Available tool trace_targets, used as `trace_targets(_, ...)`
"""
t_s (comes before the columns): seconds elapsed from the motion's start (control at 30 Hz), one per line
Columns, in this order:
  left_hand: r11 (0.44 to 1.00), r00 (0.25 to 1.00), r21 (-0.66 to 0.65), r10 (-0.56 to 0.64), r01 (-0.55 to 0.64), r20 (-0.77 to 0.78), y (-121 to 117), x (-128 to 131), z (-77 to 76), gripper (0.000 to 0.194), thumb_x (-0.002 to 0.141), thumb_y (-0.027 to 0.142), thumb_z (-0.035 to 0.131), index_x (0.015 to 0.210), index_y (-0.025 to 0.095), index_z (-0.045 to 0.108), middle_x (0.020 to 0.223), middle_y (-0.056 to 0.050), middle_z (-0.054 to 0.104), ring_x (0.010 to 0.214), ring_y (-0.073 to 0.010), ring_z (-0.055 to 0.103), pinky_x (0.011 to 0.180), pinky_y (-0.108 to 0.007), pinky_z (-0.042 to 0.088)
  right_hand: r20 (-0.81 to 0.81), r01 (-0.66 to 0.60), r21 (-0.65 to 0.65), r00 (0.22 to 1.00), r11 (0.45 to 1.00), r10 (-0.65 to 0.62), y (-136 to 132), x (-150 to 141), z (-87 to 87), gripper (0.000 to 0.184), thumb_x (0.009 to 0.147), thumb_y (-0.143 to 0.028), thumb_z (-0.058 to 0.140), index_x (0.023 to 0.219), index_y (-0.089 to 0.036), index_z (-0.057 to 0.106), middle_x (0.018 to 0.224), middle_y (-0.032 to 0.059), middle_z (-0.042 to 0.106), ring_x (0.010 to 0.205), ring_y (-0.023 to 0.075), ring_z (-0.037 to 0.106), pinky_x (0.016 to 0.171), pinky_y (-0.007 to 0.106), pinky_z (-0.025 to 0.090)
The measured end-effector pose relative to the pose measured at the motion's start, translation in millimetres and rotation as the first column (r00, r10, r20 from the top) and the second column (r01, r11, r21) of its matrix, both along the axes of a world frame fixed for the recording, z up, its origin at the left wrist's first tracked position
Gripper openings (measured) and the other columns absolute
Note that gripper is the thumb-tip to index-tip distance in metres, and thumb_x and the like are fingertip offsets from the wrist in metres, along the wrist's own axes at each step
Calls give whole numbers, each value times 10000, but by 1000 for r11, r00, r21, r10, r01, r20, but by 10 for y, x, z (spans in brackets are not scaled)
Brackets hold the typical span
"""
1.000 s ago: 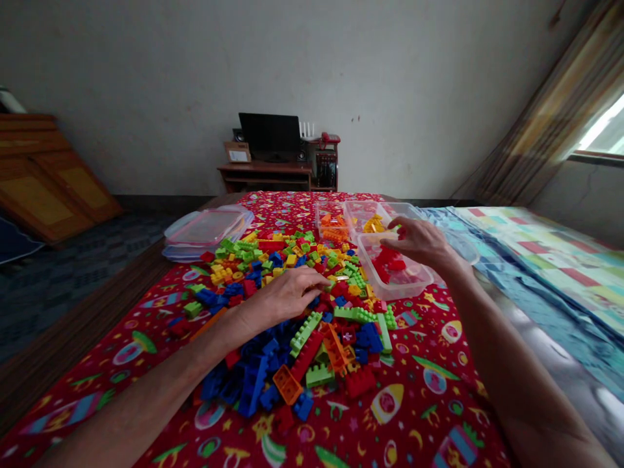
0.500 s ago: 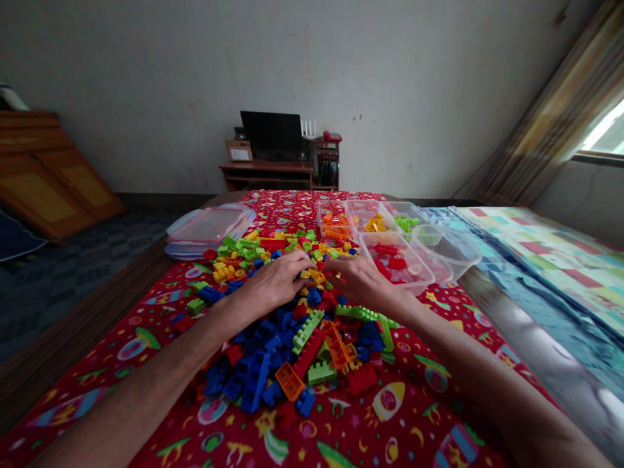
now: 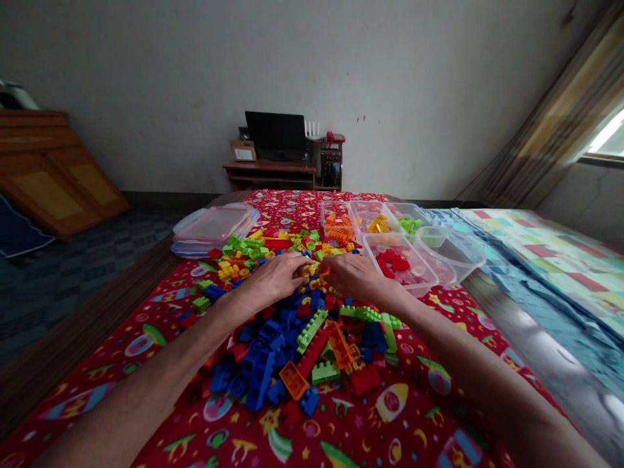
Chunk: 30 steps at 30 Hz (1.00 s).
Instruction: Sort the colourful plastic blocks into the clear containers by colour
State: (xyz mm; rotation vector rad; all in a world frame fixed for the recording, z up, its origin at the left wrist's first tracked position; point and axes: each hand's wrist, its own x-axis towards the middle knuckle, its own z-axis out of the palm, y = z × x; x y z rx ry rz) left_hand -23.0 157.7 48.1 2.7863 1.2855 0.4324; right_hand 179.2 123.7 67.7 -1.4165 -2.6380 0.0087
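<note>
A heap of toy building bricks (image 3: 266,338) in blue, red, green, yellow and orange lies before me. My left hand (image 3: 280,276) reaches into its middle, fingers curled over yellow bricks (image 3: 314,284); what they hold, if anything, is hidden. Close on its right, my right hand (image 3: 353,276) bends down with fingers together, and a bit of a red brick (image 3: 327,268) shows at the fingertips. Beside that hand stands a clear plastic box (image 3: 424,281) with red bricks (image 3: 392,261) inside.
Behind it, more clear boxes hold orange bricks (image 3: 338,224), yellow bricks (image 3: 378,224) and green bricks (image 3: 410,225). A clear tub (image 3: 461,260) stands at the right. Stacked lids (image 3: 217,224) lie at the left on the red patterned cloth (image 3: 160,390). A bed (image 3: 531,260) adjoins the table's right side.
Both hands stay over the middle of the heap, with small finger movements. A red brick now shows at my right fingertips. The whole view has shifted slightly.
</note>
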Motion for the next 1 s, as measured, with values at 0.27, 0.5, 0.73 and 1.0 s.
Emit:
trace_targets(0.27,997,996,57,53,-49,-77,-48,11,-44,325,775,249,643,1089,169,632,1110,-100,608,1062,-262,572,912,-367,458,5,-77,34,997,996,77,122,-139,-113,289,899,-153,468,1134,-119,631,939,117,683,798,163,590,656,261,377)
trace_targets(0.5,997,997,21,76,-75,-34,-121,147,-124,331,807,311,632,1112,182,611,1030,-89,689,1010,-272,619,878,-405,454,-342,-10,-56,940,998,-10,222,-79,12,202,840,-177,574,977,-147,720,720,36,657,633,109,532,599,229,350)
trace_targets(0.73,989,982,3,150,-151,115,-73,155,-55,200,811,244,592,994,186,650,945,-56,717,894,-220,667,793,-309,487,-580,-148,-328,811,933,-75,319,-15,-51,276,794,-112,549,1017,-142,709,689,6,671,597,104,602,568,205,425)
trace_targets(1.0,989,977,-81,135,-123,166,-93,119,99,230,828,359,606,964,182,661,929,-43,722,854,-213,669,780,-301,498,-589,-32,-229,800,973,-112,297,-6,-4,228,779,-187,537,930,-113,691,650,9,630,577,101,555,545,211,382)
